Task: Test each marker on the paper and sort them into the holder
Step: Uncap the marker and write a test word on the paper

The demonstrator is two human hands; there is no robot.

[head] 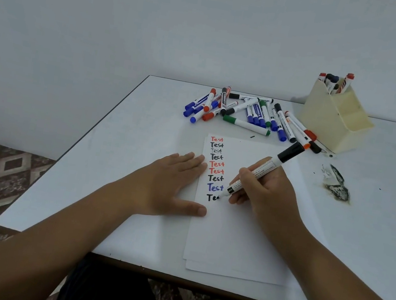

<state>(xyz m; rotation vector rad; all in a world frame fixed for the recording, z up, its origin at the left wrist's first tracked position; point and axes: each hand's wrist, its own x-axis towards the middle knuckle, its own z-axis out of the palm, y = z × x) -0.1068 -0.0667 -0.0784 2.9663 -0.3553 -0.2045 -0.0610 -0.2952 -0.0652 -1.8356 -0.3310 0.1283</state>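
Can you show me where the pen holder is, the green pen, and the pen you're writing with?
Holder (330,124): head view, front wall.
Green pen (246,125): head view, white barrel.
Writing pen (264,169): head view, barrel above the right hand's fingers.

The right hand (262,188) hides the word's end (215,198).

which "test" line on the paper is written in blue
The eighth line on the paper, just above the unfinished black word beside the marker tip. Every other line is red or black.
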